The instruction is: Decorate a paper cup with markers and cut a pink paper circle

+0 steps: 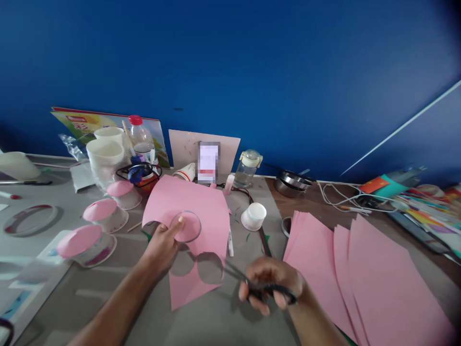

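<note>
My left hand (pixel 163 245) pinches a sheet of pink paper (pixel 205 202), thumb on top, inside a circle outlined in dark pen (pixel 190 228). Two round holes are cut out of the sheet's lower part, below that circle. In my right hand (pixel 275 283) is a pair of dark-handled scissors (pixel 254 287), fingers through the handles. The blades point left toward the lower right edge of the paper, near one hole; blur hides whether they touch it. Left of the sheet stand three paper cups with pink tops (pixel 101 210). One white paper cup (pixel 254 216) stands to the right.
More pink sheets (pixel 382 283) lie at the right. Behind the work are stacked white cups (pixel 106 154), a red-capped bottle (pixel 139 134), a blurred-screen phone (pixel 208 163), a glue stick (pixel 229 184), a lidded glass jar (pixel 248 169) and metal bowls (pixel 292 182). A tape roll (pixel 30 220) lies left.
</note>
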{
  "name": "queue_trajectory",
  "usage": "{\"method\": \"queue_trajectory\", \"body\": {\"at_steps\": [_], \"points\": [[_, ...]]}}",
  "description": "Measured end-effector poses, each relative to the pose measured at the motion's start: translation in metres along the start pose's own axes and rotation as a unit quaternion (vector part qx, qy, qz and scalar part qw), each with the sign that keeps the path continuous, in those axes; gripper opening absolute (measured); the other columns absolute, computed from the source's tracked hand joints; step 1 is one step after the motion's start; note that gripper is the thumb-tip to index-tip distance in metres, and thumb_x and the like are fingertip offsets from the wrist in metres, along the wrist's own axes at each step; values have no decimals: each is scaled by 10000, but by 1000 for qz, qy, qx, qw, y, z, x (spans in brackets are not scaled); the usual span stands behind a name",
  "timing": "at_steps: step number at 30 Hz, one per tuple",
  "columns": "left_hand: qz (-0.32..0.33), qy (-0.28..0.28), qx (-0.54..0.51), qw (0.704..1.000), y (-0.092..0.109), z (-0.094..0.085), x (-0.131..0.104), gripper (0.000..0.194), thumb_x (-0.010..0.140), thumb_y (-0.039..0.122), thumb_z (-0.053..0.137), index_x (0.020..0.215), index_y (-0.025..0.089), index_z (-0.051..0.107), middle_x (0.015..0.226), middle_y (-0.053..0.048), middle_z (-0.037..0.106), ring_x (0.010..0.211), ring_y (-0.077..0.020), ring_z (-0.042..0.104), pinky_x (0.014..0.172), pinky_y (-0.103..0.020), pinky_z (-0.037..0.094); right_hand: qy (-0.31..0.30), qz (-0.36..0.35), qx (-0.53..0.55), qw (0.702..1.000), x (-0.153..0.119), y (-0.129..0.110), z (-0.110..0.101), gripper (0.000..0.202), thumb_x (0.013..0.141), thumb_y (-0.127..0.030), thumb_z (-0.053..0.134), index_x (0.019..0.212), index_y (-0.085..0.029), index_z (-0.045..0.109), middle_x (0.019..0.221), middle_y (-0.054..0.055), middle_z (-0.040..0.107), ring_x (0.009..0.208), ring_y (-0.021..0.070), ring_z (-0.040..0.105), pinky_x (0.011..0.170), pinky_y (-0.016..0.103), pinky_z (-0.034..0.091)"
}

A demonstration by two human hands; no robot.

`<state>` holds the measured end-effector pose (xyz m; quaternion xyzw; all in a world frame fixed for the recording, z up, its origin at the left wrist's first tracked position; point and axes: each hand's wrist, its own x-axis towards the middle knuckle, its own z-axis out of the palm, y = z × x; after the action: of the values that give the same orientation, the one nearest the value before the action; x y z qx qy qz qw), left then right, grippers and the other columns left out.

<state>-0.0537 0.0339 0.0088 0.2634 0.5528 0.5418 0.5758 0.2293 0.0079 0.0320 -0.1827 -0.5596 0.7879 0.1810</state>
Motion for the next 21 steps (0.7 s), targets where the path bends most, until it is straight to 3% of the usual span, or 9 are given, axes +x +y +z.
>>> {"method": "queue_trajectory", "body": {"at_steps": [2,5,8,14,21], "points": [[-5,-13,31,999,-4,2,-2,388,598,259,814,447,209,461,379,93,310,370,-53,243,353,-209,230,75,-8,4,997,7,4,1,728,652,-716,703,1042,-102,711,596,5,598,499,93,483,506,215,338],[-20,-16,48,998,-11,4,-2,516,632,400,805,432,226,362,368,101,246,354,-47,187,348,-229,158,99,32,-3,995,22,12,0,631,658,-662,738,974,-117,708,565,-14,586,475,81,437,499,210,305],[2,-7,16,1000,-15,5,0,499,610,458,815,471,212,404,411,85,344,383,-57,286,383,-220,240,105,72,-13,992,27,18,-6,532,698,-570,748,964,-113,692,564,-18,590,482,76,432,493,202,281],[16,17,0,1000,-9,5,0,424,573,390,849,509,194,479,458,64,447,431,-76,394,418,-209,332,129,112,-55,984,25,23,-11,406,770,-469,698,971,-122,637,561,-43,565,504,72,442,521,214,287],[-90,-90,-80,989,-6,6,1,223,625,248,837,688,118,667,615,-38,668,535,-151,603,507,-249,519,126,113,-35,985,28,24,-9,388,766,-423,710,997,-128,612,598,-45,570,534,79,485,550,233,302]]}}
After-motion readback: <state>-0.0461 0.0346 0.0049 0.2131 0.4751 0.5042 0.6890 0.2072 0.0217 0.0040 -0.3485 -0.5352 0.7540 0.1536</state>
